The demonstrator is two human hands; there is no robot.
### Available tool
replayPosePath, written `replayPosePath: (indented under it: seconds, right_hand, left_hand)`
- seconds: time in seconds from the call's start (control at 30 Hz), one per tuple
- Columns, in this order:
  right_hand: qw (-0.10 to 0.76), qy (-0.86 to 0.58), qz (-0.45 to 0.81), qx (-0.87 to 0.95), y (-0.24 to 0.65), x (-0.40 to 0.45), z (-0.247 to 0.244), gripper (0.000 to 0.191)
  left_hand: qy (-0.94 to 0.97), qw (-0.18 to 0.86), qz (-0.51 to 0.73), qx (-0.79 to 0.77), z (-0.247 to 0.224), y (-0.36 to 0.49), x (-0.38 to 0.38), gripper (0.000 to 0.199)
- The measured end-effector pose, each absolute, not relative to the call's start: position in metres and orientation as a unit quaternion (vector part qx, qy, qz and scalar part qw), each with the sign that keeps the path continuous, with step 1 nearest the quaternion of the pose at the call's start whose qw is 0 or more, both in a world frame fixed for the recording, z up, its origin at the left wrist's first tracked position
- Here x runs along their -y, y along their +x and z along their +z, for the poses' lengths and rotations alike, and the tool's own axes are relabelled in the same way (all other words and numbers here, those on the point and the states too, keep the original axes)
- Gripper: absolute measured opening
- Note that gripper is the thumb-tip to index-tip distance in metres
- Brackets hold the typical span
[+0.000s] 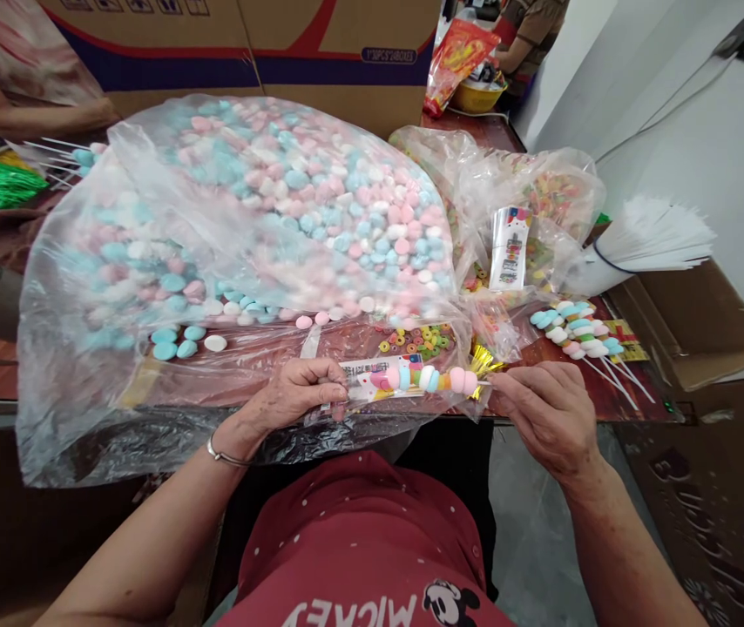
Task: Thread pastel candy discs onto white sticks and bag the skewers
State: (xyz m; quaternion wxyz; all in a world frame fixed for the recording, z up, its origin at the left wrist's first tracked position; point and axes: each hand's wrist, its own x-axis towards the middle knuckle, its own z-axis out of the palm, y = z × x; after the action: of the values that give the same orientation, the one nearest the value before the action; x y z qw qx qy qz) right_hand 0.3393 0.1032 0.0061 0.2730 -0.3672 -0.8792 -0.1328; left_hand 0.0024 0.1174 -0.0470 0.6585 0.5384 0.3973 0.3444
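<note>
A skewer of pink, blue and white candies [429, 379] lies level between my hands, its left part inside a clear printed wrapper [372, 380]. My left hand [300, 389] pinches the wrapper's left end. With closed fingers, my right hand [545, 409] grips the bare stick at the right end. Just behind are small ring candies [417, 340] and a gold tinsel tie [484, 359]. A large clear bag of pastel candies [294, 200] spreads over the table, with several loose candies [176, 342] at its front left.
Finished-looking candy skewers [578, 331] lie at the right, before a container of white sticks [646, 239]. Printed wrappers [510, 248] rest on another bag. A big carton [241, 52] stands behind. Other people's arms [51, 117] show at the back.
</note>
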Motion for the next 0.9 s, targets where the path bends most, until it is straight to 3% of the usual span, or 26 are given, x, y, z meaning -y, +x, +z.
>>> replayPosePath:
  seconds: [0.37, 0.7, 0.9]
  right_hand:
    - [0.304, -0.393, -0.108, 0.861, 0.34, -0.104, -0.001, 0.015]
    - [0.331, -0.396, -0.069, 0.854, 0.332, -0.103, -0.008, 0.019]
    - [0.315, -0.385, -0.094, 0.863, 0.323, -0.099, -0.011, 0.024]
  left_hand:
    - [0.533, 0.647, 0.366, -0.405, -0.054, -0.003, -0.118, 0.025]
    - [0.254, 0.728, 0.531, -0.351, -0.038, 0.04, -0.104, 0.032]
    - [0.179, 0.738, 0.561, -0.331, -0.036, 0.076, -0.097, 0.031]
